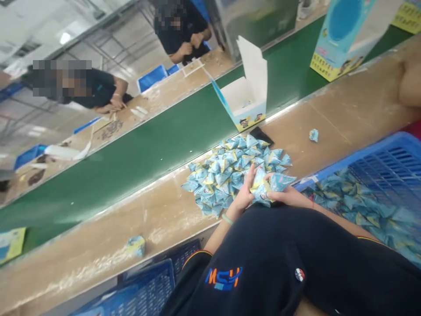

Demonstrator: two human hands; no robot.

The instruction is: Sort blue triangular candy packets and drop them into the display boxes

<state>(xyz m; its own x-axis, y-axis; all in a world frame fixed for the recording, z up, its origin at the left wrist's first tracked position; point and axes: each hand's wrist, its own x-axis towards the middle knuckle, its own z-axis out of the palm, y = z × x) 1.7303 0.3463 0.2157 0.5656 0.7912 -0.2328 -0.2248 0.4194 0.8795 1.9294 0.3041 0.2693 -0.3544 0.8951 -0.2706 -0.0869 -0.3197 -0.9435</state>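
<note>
Close to my body at the bench edge, my left hand (244,193) and my right hand (288,196) are cupped around several small blue-and-yellow triangular packets (260,186). One packet (281,181) sticks out between the thumb and fingers of my right hand. Some of the fingers are hidden behind the packets. Just beyond my left hand lies a heap of the same packets (217,175) on the wooden bench (171,197). An open printed carton (251,115) with its white flaps up stands behind the heap, on the green belt's near edge. A dark flat object (262,136) lies beside it.
A blue basket (378,151) holding many packets is at my right, with other blue baskets (144,289) below the bench. The green belt (131,160) carries another carton (342,48). Single packets lie at left (136,245) and right (313,135). Two people work across the belt.
</note>
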